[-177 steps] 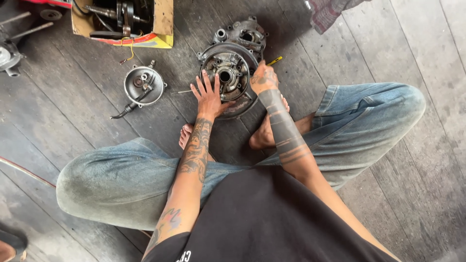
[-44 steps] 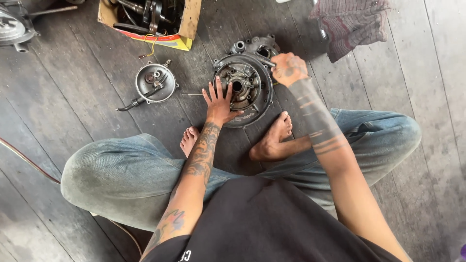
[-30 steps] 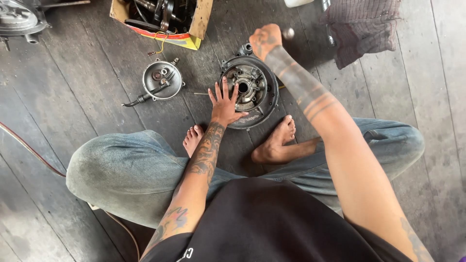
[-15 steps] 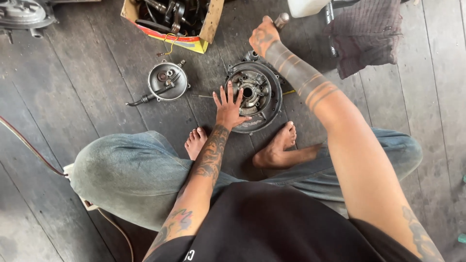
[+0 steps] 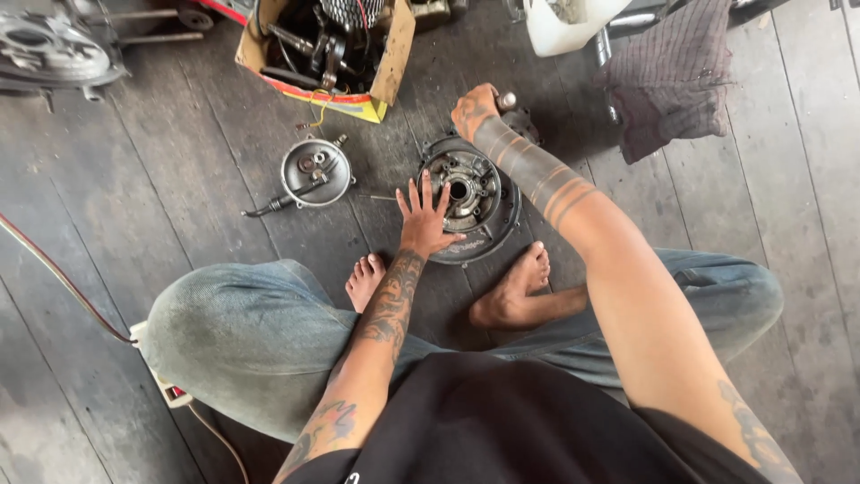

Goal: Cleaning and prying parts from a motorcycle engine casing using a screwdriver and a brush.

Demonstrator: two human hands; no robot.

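The person's left hand (image 5: 425, 221) lies flat and open, fingers spread, pressing on the near left part of a round metal engine casing (image 5: 475, 202) that rests on the dark wooden floor (image 5: 152, 179) just ahead of their bare feet (image 5: 511, 287). The hand grips nothing. The right hand (image 5: 475, 109) reaches past the casing's far edge and is curled closed around a small metal part (image 5: 508, 100); what that part is cannot be told. The person sits cross-legged in faded jeans (image 5: 242, 332). To the left of the casing, apart from it, lies a smaller round metal cover (image 5: 313, 172) with a short arm. Farther away stand an open cardboard box of parts (image 5: 331, 49), a dark checked cloth (image 5: 672, 81) and a white container (image 5: 564, 22).
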